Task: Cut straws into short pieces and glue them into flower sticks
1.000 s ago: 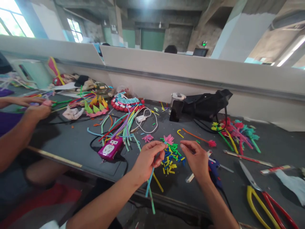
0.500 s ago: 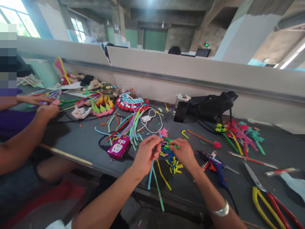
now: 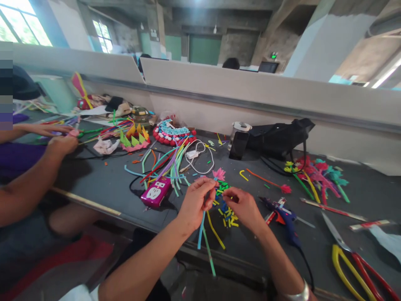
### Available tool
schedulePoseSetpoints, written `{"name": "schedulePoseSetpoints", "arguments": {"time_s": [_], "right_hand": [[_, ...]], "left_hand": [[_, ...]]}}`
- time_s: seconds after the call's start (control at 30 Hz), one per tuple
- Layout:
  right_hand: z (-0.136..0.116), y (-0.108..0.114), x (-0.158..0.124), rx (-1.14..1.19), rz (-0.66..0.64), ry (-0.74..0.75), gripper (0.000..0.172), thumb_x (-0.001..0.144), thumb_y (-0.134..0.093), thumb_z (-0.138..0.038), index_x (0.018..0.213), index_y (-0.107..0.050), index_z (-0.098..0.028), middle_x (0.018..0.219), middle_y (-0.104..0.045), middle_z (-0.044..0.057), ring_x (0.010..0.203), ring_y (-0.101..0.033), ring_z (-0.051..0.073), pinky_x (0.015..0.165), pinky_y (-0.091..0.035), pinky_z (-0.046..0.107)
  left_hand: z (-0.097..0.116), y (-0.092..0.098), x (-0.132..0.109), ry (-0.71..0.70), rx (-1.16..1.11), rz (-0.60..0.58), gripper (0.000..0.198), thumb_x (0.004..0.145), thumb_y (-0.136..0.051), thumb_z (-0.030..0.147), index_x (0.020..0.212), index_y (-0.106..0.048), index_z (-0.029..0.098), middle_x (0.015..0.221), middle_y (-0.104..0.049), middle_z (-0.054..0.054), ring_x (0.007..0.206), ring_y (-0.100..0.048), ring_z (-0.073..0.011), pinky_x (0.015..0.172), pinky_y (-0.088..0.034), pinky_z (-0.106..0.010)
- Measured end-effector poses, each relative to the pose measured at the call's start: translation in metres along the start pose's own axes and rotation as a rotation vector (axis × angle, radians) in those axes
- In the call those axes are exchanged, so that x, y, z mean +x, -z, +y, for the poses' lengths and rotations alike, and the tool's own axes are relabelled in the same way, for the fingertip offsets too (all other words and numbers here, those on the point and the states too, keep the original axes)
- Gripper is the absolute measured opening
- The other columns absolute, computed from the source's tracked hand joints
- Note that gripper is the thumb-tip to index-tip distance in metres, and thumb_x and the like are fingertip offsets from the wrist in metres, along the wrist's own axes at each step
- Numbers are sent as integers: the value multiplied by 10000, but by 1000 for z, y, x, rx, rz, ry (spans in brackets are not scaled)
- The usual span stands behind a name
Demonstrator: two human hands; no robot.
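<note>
My left hand (image 3: 197, 200) is closed around the light-blue stem (image 3: 201, 232) of a pink paper-like flower (image 3: 219, 174). The bloom rises above my fingertips and the stem hangs out below the hand. My right hand (image 3: 243, 209) is close by on the right, thumb and fingers pinched together; what lies between them, if anything, is too small to make out. Between and behind the hands is a pile of short cut pieces (image 3: 231, 218) in green, blue and yellow. A yellow strip (image 3: 215, 232) and a pale green strip (image 3: 208, 251) lie near the left hand, over the table edge.
A glue gun (image 3: 286, 221) and large scissors (image 3: 343, 246) lie to the right. Finished flowers (image 3: 322, 175) are heaped by a black bag (image 3: 278, 140). A purple power block (image 3: 156, 193), colored strips (image 3: 175, 163) and a phone (image 3: 239, 146) lie beyond. Another person's hands (image 3: 62, 142) work at left.
My left hand has shifted slightly right with the flower. My right hand has drawn back a little toward me from the green pieces, its fingertips more closed.
</note>
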State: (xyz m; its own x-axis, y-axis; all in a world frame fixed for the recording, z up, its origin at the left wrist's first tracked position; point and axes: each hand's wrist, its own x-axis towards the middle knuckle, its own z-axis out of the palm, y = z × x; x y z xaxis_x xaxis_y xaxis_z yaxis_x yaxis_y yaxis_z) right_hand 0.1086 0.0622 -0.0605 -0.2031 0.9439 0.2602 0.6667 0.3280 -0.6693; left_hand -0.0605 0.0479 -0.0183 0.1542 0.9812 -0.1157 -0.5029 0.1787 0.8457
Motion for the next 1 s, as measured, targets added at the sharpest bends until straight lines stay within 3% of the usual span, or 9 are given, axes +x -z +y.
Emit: {"name": "schedulePoseSetpoints", "arguments": {"time_s": [0.1, 0.33, 0.47, 0.57, 0.73, 0.87, 1.0], "right_hand": [[4, 10, -7, 105, 71, -38, 108, 810, -556, -258, 797, -645, -198, 716, -659, -5, 601, -558, 137, 590, -444, 236], [12, 36, -16, 316, 247, -69, 113, 796, -586, -294, 775, -620, -188, 686, -610, -5, 618, -563, 133, 568, -461, 229], [9, 52, -21, 467, 384, -78, 177, 765, -646, -280, 921, -673, -203, 736, -641, -3, 658, -599, 139, 570, -483, 238], [5, 63, -27, 494, 406, -88, 223, 776, -662, -291, 983, -695, -212, 773, -685, 11, 637, -612, 137, 535, -477, 240], [4, 71, -33, 369, 437, -45, 138, 828, -655, -315, 908, -725, -226, 817, -731, 24, 694, -642, 160, 625, -501, 282], [3, 71, -33, 225, 469, 114, 76, 842, -655, -273, 852, -726, -248, 913, -700, 30, 894, -634, 195, 792, -494, 339], [2, 68, -31, 59, 508, 204, 61, 848, -659, -254, 839, -719, -262, 915, -666, 33, 934, -599, 211, 868, -460, 391]], "left_hand": [[-5, -8, 2, 27, 4, -11, 163, 768, -661, 310, 764, -602, 158, 509, -487, 59, 363, -312, -24, 372, -155, -189], [-22, -27, 7, 49, 40, -40, 164, 759, -660, 313, 749, -590, 165, 493, -475, 63, 369, -315, -33, 370, -153, -190], [-30, -37, 9, 98, 72, -30, 211, 728, -688, 346, 743, -578, 167, 486, -471, 69, 353, -306, -27, 364, -145, -186], [-34, -43, 9, 132, 89, -41, 215, 724, -687, 345, 727, -568, 166, 488, -477, 65, 348, -309, -25, 361, -144, -185], [-39, -45, 9, 141, 107, -62, 203, 742, -674, 328, 706, -553, 168, 496, -476, 63, 352, -306, -29, 360, -138, -192], [-42, -44, 9, 139, 132, -75, 215, 744, -684, 335, 704, -561, 163, 499, -484, 59, 352, -299, -27, 358, -135, -193], [-44, -46, 7, 123, 173, -73, 219, 742, -695, 352, 731, -595, 157, 502, -499, 54, 355, -310, -25, 356, -139, -189]]}}
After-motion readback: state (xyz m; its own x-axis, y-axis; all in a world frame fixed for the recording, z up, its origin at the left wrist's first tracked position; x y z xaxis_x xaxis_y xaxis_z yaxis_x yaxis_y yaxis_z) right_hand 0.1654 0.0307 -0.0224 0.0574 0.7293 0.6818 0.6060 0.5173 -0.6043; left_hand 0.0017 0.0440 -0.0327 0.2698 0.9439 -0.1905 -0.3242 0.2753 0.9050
